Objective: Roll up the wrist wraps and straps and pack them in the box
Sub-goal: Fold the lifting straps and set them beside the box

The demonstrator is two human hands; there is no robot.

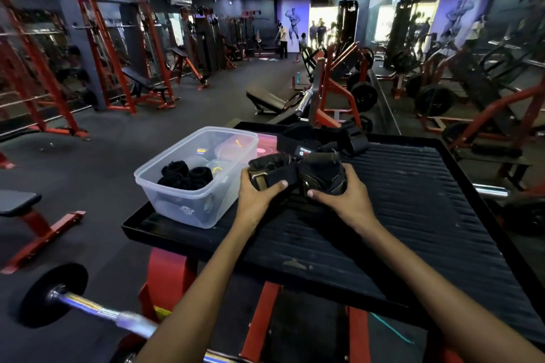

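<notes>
A clear plastic box (177, 186) stands at the left of a black ribbed platform (398, 215). Several rolled black wraps (185, 175) lie inside it. My left hand (256, 188) and my right hand (342, 188) both grip a black strap with metal buckles (283, 175) just right of the box, thumbs pressed on its front. Behind my hands lies a pile of loose black straps (324, 138), one with a small labelled tag.
The platform sits on a red machine frame (168, 271). A barbell with a black plate (56, 293) lies at the lower left. Benches, red racks and weight machines fill the gym floor. People stand far off at the back.
</notes>
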